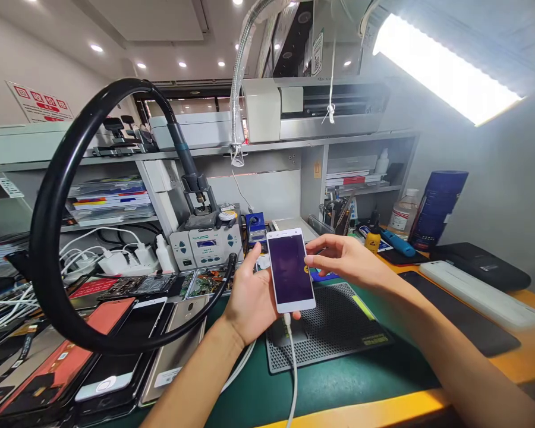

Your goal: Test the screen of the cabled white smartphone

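Note:
A white smartphone [292, 270] with a dark, reflective screen is held upright, tilted slightly back, above the work mat. My left hand [254, 297] cradles it from the left and behind, the thumb standing off its left side and a fingertip showing under the bottom edge. At the upper right edge of the phone, my right hand [339, 257] has its thumb and index finger closed against the side; its other fingers are partly hidden behind. A white charging cable [292, 368] is plugged into the phone's bottom and runs down toward me. Beneath lies a black perforated mat [334, 324].
Left of my arm lie several phones [120, 345] and parts. A thick black hose [42, 226] arches over them from the hot-air station [207, 244]. Rightward are a yellow bottle [373, 239], a clear bottle [400, 213] and a long white device [477, 294]. A bright lamp [446, 68] hangs above.

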A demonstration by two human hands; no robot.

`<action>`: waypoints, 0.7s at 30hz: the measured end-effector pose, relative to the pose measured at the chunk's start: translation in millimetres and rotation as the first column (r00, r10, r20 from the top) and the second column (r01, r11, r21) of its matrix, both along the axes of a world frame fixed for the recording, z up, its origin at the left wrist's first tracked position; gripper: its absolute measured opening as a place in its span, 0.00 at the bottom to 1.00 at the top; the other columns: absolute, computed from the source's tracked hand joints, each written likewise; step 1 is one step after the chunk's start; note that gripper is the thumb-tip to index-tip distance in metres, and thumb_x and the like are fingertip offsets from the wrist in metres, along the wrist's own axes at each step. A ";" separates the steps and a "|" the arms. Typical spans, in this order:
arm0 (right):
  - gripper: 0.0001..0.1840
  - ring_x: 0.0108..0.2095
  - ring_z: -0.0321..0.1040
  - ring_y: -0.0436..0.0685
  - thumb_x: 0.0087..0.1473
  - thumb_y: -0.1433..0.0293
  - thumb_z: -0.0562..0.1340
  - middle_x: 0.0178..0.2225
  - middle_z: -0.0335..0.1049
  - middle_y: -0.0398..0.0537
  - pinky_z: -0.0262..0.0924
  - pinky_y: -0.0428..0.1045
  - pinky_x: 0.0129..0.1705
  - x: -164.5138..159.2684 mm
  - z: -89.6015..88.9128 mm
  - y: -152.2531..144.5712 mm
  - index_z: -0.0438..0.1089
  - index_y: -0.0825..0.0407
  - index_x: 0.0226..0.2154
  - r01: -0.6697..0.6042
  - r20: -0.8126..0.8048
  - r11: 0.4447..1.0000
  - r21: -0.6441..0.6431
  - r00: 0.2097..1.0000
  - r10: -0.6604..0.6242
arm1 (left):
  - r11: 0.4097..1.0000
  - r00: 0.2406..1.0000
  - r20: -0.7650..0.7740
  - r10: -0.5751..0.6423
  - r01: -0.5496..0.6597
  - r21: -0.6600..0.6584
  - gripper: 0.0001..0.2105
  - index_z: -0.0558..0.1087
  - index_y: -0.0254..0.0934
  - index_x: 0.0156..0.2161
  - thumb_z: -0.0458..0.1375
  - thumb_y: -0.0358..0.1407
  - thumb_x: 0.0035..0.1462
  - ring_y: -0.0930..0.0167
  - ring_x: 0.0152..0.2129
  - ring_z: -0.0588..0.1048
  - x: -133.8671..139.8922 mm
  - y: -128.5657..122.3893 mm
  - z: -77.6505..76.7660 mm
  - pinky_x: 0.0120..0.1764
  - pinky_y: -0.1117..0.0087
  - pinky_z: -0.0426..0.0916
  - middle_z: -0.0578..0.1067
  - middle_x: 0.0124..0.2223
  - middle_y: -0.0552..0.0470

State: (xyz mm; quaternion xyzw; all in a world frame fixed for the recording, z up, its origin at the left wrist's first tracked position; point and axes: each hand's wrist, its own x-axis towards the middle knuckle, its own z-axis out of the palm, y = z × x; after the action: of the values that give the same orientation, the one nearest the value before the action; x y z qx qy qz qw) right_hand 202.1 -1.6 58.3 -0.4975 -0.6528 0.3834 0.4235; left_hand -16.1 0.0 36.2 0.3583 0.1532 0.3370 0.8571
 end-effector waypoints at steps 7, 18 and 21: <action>0.25 0.37 0.75 0.59 0.46 0.52 0.72 0.38 0.78 0.52 0.68 0.51 0.35 -2.4 0.5 -0.6 0.75 0.52 0.40 0.042 -0.012 0.998 0.040 0.999 -0.041 | 1.000 1.000 0.005 -0.005 0.005 0.004 0.37 0.76 0.25 0.50 0.42 0.59 0.64 0.56 0.35 0.75 0.4 1.0 -0.6 0.27 0.61 0.70 0.76 0.45 0.34; 0.25 0.33 0.73 0.57 0.48 0.50 0.70 0.34 0.78 0.50 0.67 0.50 0.33 -3.9 -2.3 0.1 0.75 0.52 0.40 0.122 -0.002 0.986 0.111 0.992 -0.123 | 0.999 0.999 0.025 -0.032 0.032 0.007 0.36 0.77 0.26 0.49 0.41 0.59 0.65 0.61 0.31 0.75 1.7 0.5 0.0 0.25 0.64 0.70 0.76 0.45 0.36; 0.25 0.33 0.73 0.57 0.48 0.50 0.70 0.33 0.77 0.51 0.67 0.50 0.33 -3.7 -2.4 0.4 0.75 0.53 0.40 0.135 -0.006 0.983 0.124 0.991 -0.135 | 0.999 0.999 0.011 -0.031 0.030 0.012 0.36 0.77 0.26 0.49 0.42 0.59 0.64 0.61 0.31 0.75 2.0 -0.1 -0.3 0.25 0.64 0.70 0.77 0.45 0.36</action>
State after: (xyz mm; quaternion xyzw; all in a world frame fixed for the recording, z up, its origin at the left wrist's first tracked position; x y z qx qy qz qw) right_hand 198.3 -1.2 55.9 -0.5136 -0.6406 0.3122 0.4779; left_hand -14.1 -0.1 35.9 0.3637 0.1411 0.3267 0.8608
